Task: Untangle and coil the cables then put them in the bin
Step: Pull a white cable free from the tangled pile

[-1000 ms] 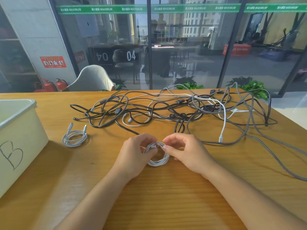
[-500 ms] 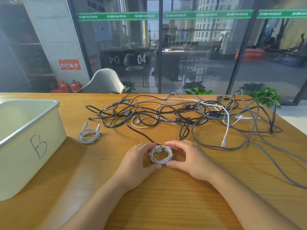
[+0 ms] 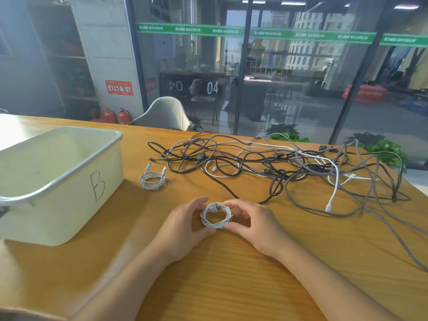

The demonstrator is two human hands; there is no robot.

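Head view: a wooden counter [image 3: 231,274] stands before a glass wall with green banding, a pale chair [image 3: 165,113] and red extinguishers [image 3: 115,115] behind it, a white bin [image 3: 69,181] marked "B" on the left. Both hands grip a small white coiled cable [image 3: 215,215] lying flat near the front centre — left hand [image 3: 185,225] curled round its left side, right hand [image 3: 252,224] pinching its right side, plug end at the far edge. A second white coil [image 3: 152,179] rests just beside the bin, plugs pointing away; the tangled cables [image 3: 289,167] sprawl left-to-right along the far side.
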